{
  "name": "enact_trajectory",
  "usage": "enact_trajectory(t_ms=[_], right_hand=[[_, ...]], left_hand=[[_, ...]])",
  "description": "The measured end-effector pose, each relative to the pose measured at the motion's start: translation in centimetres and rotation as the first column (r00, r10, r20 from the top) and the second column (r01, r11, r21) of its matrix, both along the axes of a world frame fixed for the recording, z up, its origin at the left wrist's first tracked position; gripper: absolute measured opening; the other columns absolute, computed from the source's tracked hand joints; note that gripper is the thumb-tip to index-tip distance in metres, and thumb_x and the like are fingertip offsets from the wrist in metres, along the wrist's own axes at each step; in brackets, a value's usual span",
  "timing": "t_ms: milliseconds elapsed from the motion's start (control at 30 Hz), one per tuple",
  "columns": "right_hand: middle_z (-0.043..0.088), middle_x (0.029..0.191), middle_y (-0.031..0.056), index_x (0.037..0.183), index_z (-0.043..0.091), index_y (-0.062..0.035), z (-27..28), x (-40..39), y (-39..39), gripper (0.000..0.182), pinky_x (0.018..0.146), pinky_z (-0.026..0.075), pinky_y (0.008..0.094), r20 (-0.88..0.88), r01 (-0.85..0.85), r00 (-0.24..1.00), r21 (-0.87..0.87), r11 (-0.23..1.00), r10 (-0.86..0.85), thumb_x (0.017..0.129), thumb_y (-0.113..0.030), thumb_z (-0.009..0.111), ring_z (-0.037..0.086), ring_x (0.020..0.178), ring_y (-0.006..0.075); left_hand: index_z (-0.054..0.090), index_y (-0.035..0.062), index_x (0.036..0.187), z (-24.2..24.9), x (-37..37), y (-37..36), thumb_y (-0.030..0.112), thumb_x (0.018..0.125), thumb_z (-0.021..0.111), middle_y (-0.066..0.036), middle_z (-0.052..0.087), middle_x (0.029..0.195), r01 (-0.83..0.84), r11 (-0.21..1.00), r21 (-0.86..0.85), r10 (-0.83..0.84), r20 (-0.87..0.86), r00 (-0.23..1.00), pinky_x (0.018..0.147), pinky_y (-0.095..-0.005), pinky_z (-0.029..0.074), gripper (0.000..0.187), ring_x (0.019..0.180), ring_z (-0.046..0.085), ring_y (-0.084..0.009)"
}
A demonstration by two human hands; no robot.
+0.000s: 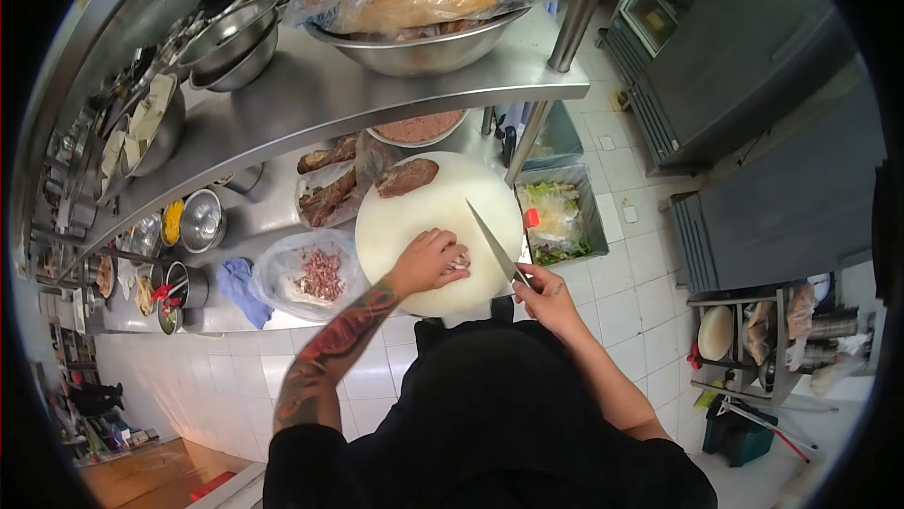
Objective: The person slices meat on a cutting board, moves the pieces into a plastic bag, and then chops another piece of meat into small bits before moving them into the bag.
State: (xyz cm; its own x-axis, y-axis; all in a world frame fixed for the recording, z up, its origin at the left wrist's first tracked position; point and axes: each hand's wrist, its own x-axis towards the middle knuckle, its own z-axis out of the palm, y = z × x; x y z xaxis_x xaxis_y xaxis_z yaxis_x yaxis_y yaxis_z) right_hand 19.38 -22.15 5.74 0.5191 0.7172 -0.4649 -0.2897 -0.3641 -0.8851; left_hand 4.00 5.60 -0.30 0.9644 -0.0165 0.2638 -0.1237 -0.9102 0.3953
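Observation:
A round white cutting board point(391, 226) lies in front of me. On its near half, my left hand point(428, 262) curls its fingers over small pale-pink pieces of meat point(459, 264), partly hidden beneath them. My right hand point(546, 297) is closed around the handle of a kitchen knife point(494, 243). The long blade points away and to the left over the right side of the board, apart from the left hand. A dark browned chunk of meat point(407, 177) rests at the board's far left edge. Left of the board, a clear plastic bag point(282, 255) holds chopped pink meat point(320, 275).
A steel shelf point(377, 95) runs above the table's far side, bearing a bowl point(419, 55) of bagged meat. Beneath it are more browned meat point(330, 193) and a bowl of minced meat point(419, 126). A blue cloth point(243, 292) lies left; a bin of scraps point(563, 217) stands right.

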Motion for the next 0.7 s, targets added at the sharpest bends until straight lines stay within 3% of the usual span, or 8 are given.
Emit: enact_trajectory(t_ms=[133,233,267,300,333,400,500,700], right_hand=[[0.069,0.081,0.0041,0.154,0.057,0.0024,1.4,0.0,1.6,0.058,0.049,0.042,0.0266,-0.095,0.005,0.995,0.004,1.0,-0.005,0.1,-0.009,0.075,0.053,0.052,0.0089],[0.07,0.079,0.0069,0.157,0.051,0.0044,3.4,0.3,2.3,0.061,0.049,0.047,0.0306,0.001,-0.077,0.997,0.032,0.996,0.077,0.1,-0.007,0.069,0.059,0.052,0.0119],[0.072,0.081,0.0125,0.156,0.051,0.0041,4.3,0.6,2.5,0.058,0.054,0.052,0.0376,0.156,-0.193,0.966,-0.092,0.977,0.206,0.102,-0.009,0.067,0.065,0.057,0.0202],[0.074,0.082,0.0182,0.154,0.052,0.0037,4.8,0.8,2.6,0.055,0.059,0.056,0.0445,0.29,-0.285,0.893,-0.23,0.93,0.345,0.103,-0.011,0.065,0.072,0.061,0.0285],[0.074,0.082,0.0182,0.154,0.052,0.0037,4.1,1.1,2.6,0.055,0.059,0.056,0.0445,0.291,-0.294,0.888,-0.234,0.927,0.355,0.103,-0.011,0.065,0.072,0.061,0.0285],[0.075,0.089,0.0286,0.147,0.057,0.0007,3.0,1.4,2.9,0.046,0.076,0.058,0.0571,0.754,-0.24,0.436,-0.428,0.871,0.49,0.105,-0.018,0.063,0.076,0.08,0.0462],[0.075,0.094,0.0307,0.14,0.06,-0.0004,5.0,1.7,3.8,0.04,0.083,0.056,0.0611,0.69,-0.27,0.486,-0.465,0.843,0.537,0.105,-0.021,0.065,0.072,0.09,0.0525],[0.076,0.089,0.0258,0.135,0.061,0.0032,6.5,0.6,4.2,0.037,0.08,0.057,0.0588,0.779,-0.292,0.391,-0.401,0.869,0.491,0.106,-0.02,0.064,0.074,0.085,0.0496]], left_hand=[[0.074,0.0087,0.122,-0.8,0.8,-3.4,0.047,0.093,0.083,-0.013,0.064,0.12,-0.402,0.91,-0.101,0.409,0.064,0.91,0.093,-0.0469,0.054,0.049,0.108,0.064,-0.0344],[0.07,0.0049,0.127,0.2,1.1,-5.7,0.048,0.092,0.083,-0.016,0.062,0.124,-0.606,0.789,-0.098,0.613,0.067,0.787,0.094,-0.0493,0.052,0.057,0.112,0.062,-0.0371],[0.068,0.0027,0.131,0.7,1.0,-6.3,0.049,0.093,0.082,-0.017,0.061,0.126,-0.669,0.739,-0.078,0.674,0.061,0.736,0.095,-0.0506,0.051,0.062,0.114,0.06,-0.0386],[0.068,0.0027,0.131,0.8,0.8,-6.8,0.049,0.093,0.082,-0.017,0.061,0.126,-0.675,0.733,-0.083,0.68,0.06,0.731,0.095,-0.0506,0.051,0.062,0.114,0.06,-0.0386],[0.066,0.0005,0.134,0.8,0.5,-7.3,0.052,0.094,0.079,-0.018,0.061,0.129,-0.67,0.742,-0.039,0.67,0.066,0.739,0.097,-0.0507,0.048,0.067,0.117,0.059,-0.0386],[0.063,-0.0016,0.137,0.2,0.0,-7.4,0.056,0.095,0.077,-0.018,0.06,0.132,-0.671,0.741,0.004,0.669,0.07,0.74,0.098,-0.0507,0.046,0.072,0.12,0.057,-0.0386],[0.061,-0.0034,0.141,-2.1,0.1,-6.7,0.057,0.095,0.076,-0.019,0.059,0.134,-0.644,0.764,0.039,0.639,0.086,0.764,0.101,-0.0506,0.043,0.078,0.122,0.056,-0.0384],[0.056,-0.0018,0.151,-0.1,0.3,-7.2,0.056,0.092,0.08,-0.018,0.06,0.134,-0.68,0.732,-0.045,0.682,0.056,0.729,0.108,-0.0529,0.041,0.086,0.125,0.056,-0.039]])
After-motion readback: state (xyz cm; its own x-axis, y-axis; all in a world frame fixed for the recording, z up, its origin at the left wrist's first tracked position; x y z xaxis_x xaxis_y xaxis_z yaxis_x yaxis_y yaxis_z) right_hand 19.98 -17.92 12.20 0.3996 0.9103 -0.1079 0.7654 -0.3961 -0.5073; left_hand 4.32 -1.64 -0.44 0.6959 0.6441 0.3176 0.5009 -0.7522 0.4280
